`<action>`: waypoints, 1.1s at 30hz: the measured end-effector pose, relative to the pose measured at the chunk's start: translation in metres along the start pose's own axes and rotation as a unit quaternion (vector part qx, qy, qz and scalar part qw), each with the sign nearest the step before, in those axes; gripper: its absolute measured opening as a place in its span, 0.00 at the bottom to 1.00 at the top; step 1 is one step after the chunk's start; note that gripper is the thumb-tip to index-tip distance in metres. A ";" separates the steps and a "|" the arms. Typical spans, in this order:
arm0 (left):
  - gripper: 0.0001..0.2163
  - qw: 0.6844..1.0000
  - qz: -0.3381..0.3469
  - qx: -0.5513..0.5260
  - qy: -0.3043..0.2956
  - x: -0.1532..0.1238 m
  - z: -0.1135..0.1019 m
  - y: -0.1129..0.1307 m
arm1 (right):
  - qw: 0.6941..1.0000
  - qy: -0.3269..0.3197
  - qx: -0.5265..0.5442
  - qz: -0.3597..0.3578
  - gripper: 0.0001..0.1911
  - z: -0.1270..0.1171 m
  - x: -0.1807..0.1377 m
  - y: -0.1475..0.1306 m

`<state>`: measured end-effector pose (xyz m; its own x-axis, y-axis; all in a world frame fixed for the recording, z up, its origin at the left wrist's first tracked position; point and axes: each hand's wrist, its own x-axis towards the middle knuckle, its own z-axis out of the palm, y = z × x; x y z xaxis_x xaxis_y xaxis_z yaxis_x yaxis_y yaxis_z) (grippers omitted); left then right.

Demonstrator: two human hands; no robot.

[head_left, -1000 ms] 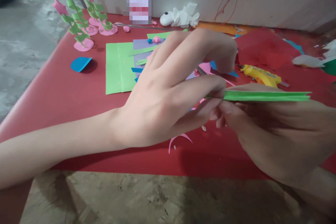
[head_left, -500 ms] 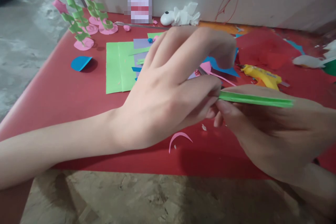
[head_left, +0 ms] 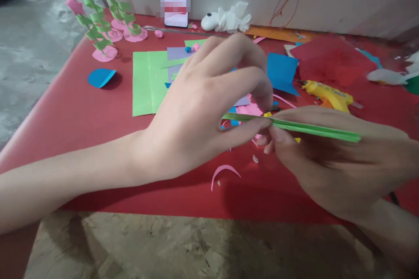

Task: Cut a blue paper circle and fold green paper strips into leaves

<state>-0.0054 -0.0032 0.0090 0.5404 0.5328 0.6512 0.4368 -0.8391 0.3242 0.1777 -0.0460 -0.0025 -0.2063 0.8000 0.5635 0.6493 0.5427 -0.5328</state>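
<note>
A folded green paper strip (head_left: 314, 129) hangs above the red table (head_left: 75, 113), held flat between both hands. My left hand (head_left: 203, 109) pinches its left end, fingers curled over it. My right hand (head_left: 337, 161) is closed around the strip's middle and right part from below, thumb on top. Under the hands lie pink and blue paper scraps, partly hidden.
A green sheet (head_left: 147, 82) lies in the middle. Pink paper flowers with green stems (head_left: 98, 26) stand at the back left beside a blue folded disc (head_left: 101, 77). A yellow glue gun (head_left: 327, 93), blue sheet (head_left: 281, 72) and red paper (head_left: 330, 61) lie right. A pink curl (head_left: 224, 172) lies near the front edge.
The strip has slid left through my hands and tilted down to the right; its left end now sticks out past my left fingers. My left fingers have curled lower, uncovering the blue sheet.
</note>
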 end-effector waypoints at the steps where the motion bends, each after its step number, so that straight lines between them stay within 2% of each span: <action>1: 0.02 1.000 -0.006 -0.016 -0.002 0.000 -0.001 0.000 | 1.000 -0.006 0.011 0.007 0.07 0.000 0.001 0.000; 5: 0.04 0.998 -0.030 -0.059 -0.004 0.002 0.001 0.004 | 0.998 -0.017 0.023 0.056 0.07 0.001 0.001 -0.002; 10: 0.05 0.993 -0.022 -0.112 0.025 0.004 0.003 0.009 | 0.989 0.052 0.104 0.091 0.08 0.000 -0.003 -0.003; 12: 0.03 0.989 -0.026 -0.143 0.025 0.004 0.003 0.011 | 0.979 0.049 0.171 0.103 0.09 0.000 -0.003 -0.002; 15: 0.05 0.984 -0.047 -0.169 0.019 0.001 0.004 0.011 | 0.955 0.031 0.257 0.146 0.11 0.000 -0.001 0.001; 19: 0.08 0.981 -0.022 -0.186 0.043 -0.004 0.007 0.008 | 0.925 0.019 0.335 0.175 0.14 0.001 0.003 0.001; 26: 0.09 0.980 -0.085 -0.175 0.032 -0.008 0.008 0.008 | 0.936 0.039 0.310 0.162 0.14 0.004 0.004 -0.003; 33: 0.07 0.970 -0.084 -0.225 0.031 -0.008 0.012 0.011 | 0.954 0.051 0.258 0.145 0.10 0.004 -0.001 -0.003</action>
<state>0.0036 -0.0154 -0.0014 0.4392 0.6699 0.5987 0.1483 -0.7113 0.6870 0.1729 -0.0473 -0.0037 0.0167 0.9206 0.3902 0.2167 0.3776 -0.9002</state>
